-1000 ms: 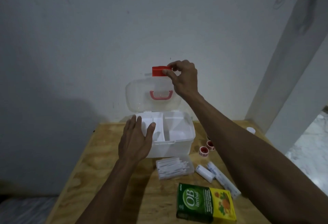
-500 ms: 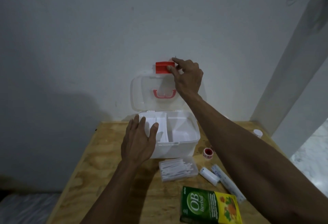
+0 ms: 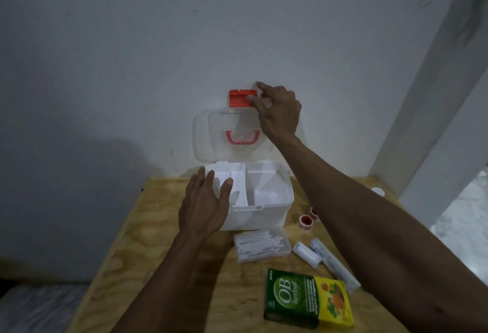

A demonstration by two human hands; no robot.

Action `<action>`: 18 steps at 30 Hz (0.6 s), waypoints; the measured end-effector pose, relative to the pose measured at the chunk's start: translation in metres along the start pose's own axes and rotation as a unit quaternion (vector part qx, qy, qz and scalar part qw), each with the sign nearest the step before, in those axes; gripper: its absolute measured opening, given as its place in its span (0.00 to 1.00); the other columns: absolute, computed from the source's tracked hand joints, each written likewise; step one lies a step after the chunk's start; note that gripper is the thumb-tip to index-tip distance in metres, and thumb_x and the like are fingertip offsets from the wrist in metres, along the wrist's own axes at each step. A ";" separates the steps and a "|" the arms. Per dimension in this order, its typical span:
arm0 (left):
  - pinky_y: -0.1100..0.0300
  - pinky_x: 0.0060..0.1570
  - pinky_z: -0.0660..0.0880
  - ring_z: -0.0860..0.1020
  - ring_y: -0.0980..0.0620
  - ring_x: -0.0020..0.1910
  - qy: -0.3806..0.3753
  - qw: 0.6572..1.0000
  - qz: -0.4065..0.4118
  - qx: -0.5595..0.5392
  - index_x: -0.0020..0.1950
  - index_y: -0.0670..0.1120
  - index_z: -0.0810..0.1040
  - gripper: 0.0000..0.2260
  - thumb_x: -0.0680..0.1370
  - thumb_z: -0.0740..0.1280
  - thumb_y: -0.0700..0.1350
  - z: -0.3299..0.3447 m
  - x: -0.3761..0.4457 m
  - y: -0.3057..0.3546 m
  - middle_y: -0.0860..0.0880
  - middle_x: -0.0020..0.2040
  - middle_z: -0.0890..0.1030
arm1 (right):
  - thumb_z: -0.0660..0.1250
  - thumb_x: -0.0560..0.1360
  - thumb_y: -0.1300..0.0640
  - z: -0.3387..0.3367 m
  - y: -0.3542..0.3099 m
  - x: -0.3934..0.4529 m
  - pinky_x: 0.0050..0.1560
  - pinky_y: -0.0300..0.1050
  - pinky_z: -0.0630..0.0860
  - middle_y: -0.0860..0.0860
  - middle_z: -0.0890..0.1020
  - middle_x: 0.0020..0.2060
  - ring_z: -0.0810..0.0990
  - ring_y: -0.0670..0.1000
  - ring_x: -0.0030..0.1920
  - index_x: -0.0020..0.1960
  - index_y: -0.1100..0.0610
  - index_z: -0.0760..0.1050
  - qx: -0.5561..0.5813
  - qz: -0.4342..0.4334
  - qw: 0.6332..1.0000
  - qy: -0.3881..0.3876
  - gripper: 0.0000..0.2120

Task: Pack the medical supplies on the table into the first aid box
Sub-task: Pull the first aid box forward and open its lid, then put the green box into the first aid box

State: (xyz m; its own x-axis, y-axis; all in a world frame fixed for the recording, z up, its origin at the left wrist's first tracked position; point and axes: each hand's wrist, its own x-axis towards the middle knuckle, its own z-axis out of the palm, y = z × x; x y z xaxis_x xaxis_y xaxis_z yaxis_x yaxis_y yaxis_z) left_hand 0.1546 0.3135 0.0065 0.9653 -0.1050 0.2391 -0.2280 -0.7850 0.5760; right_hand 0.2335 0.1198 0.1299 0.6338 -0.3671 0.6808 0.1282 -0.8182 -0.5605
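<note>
The white first aid box stands open at the back of the wooden table, showing a divided tray inside. Its clear lid with a red handle is upright against the wall. My right hand is at the lid's top edge, thumb and forefinger on the right end of the red latch. My left hand lies flat on the box's left front corner, fingers spread and thumb over the rim. In front lie a clear case of cotton swabs, two wrapped bandage rolls and a green-yellow OB herbal carton.
Two small red-and-white tape rolls sit right of the box, partly behind my right forearm. A small white cap lies near the table's right back corner. A white wall is directly behind the box, and a pillar stands at the right.
My right hand has pushed the lid further back until it rests against the wall, and its fingers have loosened on the latch. My left hand has stayed on the box.
</note>
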 end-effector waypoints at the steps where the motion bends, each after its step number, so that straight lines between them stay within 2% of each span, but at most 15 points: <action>1: 0.45 0.73 0.58 0.54 0.49 0.79 0.000 1.000 0.000 0.000 0.77 0.49 0.61 0.32 0.79 0.50 0.67 0.000 0.000 0.000 0.51 0.80 0.56 | 0.66 0.76 0.40 -0.002 0.000 -0.001 0.63 0.50 0.66 0.51 0.82 0.59 0.76 0.54 0.59 0.67 0.49 0.76 0.001 0.000 1.000 0.000 0.22; 4: 0.45 0.73 0.58 0.54 0.49 0.79 -0.002 1.000 0.002 0.003 0.77 0.49 0.62 0.32 0.79 0.50 0.66 -0.001 -0.001 0.000 0.51 0.80 0.56 | 0.66 0.76 0.40 -0.012 0.000 -0.006 0.62 0.51 0.68 0.51 0.82 0.58 0.76 0.53 0.59 0.67 0.48 0.76 0.013 -0.006 1.000 0.003 0.22; 9: 0.45 0.74 0.58 0.55 0.48 0.78 -0.012 1.000 0.009 0.006 0.76 0.46 0.64 0.32 0.80 0.51 0.65 -0.005 -0.001 0.002 0.49 0.80 0.57 | 0.69 0.75 0.42 -0.035 0.003 -0.037 0.57 0.56 0.74 0.50 0.82 0.54 0.77 0.53 0.54 0.64 0.48 0.78 0.062 -0.006 0.998 -0.007 0.20; 14: 0.46 0.73 0.58 0.56 0.46 0.78 -0.015 1.000 0.010 0.016 0.75 0.45 0.66 0.31 0.80 0.52 0.63 -0.008 -0.003 0.004 0.48 0.80 0.58 | 0.71 0.74 0.45 -0.073 0.003 -0.089 0.50 0.47 0.77 0.50 0.83 0.51 0.79 0.51 0.50 0.63 0.51 0.79 0.100 -0.015 0.994 -0.051 0.20; 18: 0.47 0.74 0.58 0.59 0.43 0.77 -0.014 1.000 0.018 0.020 0.74 0.43 0.68 0.30 0.80 0.54 0.62 -0.009 0.000 0.002 0.45 0.79 0.60 | 0.73 0.73 0.44 -0.111 0.011 -0.135 0.48 0.35 0.73 0.47 0.84 0.49 0.79 0.45 0.46 0.61 0.50 0.80 0.112 -0.008 0.987 -0.119 0.19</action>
State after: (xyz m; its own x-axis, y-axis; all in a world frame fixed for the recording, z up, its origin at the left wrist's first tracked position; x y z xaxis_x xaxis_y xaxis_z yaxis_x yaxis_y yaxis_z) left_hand 0.1532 0.3169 0.0146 0.9601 -0.1503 0.2358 -0.2576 -0.8037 0.5363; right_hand 0.0651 0.1111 0.0837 0.7883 -0.2188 0.5751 0.2875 -0.6954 -0.6587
